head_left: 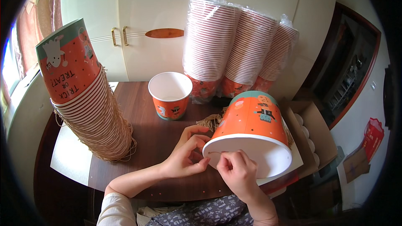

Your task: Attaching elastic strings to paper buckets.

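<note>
A large orange and green paper bucket (pixel 253 119) lies tilted on the table with its white mouth facing me. My right hand (pixel 238 169) is closed in a pinch at the mouth, on a thin cord (pixel 214 152) showing just inside the left part of the rim. My left hand (pixel 188 152) is beside the rim's outer left side, its fingers curled in and the thumb near the edge. What those fingers hold, if anything, is too small to make out. A bundle of tan twine (pixel 210 121) lies behind the left hand, partly hidden by the bucket.
At left leans a tall stack of nested buckets (pixel 90 121) with twine loops. A smaller paper bucket (pixel 171 96) stands upright mid-table. Plastic-wrapped bucket stacks (pixel 209 44) stand at the back. An open cardboard box (pixel 320 142) with white round items is at right; cabinets (pixel 150 8) rise behind.
</note>
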Demonstrator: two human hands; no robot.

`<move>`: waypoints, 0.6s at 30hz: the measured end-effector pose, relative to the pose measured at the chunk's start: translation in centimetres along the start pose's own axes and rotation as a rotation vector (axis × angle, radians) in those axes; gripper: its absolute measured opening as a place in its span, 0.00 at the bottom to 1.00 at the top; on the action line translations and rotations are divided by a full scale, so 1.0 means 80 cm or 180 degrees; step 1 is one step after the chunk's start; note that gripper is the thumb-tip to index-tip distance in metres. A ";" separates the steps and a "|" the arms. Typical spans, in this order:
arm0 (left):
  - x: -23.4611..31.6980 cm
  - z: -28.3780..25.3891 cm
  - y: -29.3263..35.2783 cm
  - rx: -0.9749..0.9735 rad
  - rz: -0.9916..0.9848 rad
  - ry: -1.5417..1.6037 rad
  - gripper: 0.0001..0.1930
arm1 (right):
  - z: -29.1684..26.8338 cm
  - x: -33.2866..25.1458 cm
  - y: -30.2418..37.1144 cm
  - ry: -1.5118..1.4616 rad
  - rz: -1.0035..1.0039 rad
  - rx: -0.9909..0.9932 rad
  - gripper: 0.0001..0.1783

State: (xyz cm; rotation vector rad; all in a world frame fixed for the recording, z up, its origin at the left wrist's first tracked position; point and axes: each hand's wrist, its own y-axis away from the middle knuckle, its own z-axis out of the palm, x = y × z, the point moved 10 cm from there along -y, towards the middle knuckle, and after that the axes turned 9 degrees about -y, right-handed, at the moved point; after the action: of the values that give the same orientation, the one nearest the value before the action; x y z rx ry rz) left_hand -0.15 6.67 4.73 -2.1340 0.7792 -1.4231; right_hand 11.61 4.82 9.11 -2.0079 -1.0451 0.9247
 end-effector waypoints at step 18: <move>0.000 -0.001 -0.001 0.0017 0.0003 -0.0013 0.14 | 0.004 -0.013 0.002 0.0114 -0.0047 -0.0103 0.10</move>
State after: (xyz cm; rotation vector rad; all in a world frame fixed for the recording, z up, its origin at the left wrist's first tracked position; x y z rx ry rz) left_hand -0.23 6.71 4.77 -2.1317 0.7741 -1.4181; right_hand 11.01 3.94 9.10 -2.0333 -1.0602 0.8662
